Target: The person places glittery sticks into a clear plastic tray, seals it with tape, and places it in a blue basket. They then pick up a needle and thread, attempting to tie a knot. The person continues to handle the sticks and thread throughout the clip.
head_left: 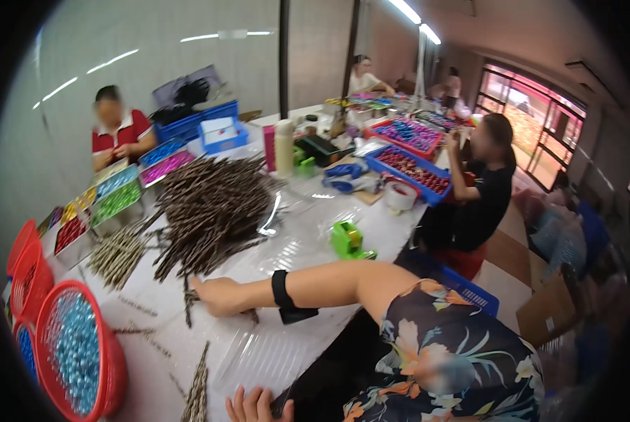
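My right hand (220,296) reaches left across the table, a black strap with a small box on its forearm. Its fingertips are at a short dark-brown twisted strand (189,302); the rest of the fingers are hidden under the hand, so its grip is unclear. Just beyond lies a big heap of such brown strands (213,211). At the lower edge my left hand (255,406) is partly in view, fingers apart and holding nothing. Left of it lies a small bundle of paler strands (197,394). A clear ribbed plastic tray (259,359) lies between my hands.
Red baskets stand at the left; the nearest red basket (114,366) holds light-blue beads. Behind are a pale strand pile (118,257) and trays of coloured beads (114,200). A green tape dispenser (348,240) stands beyond my right arm. Other people sit around the table.
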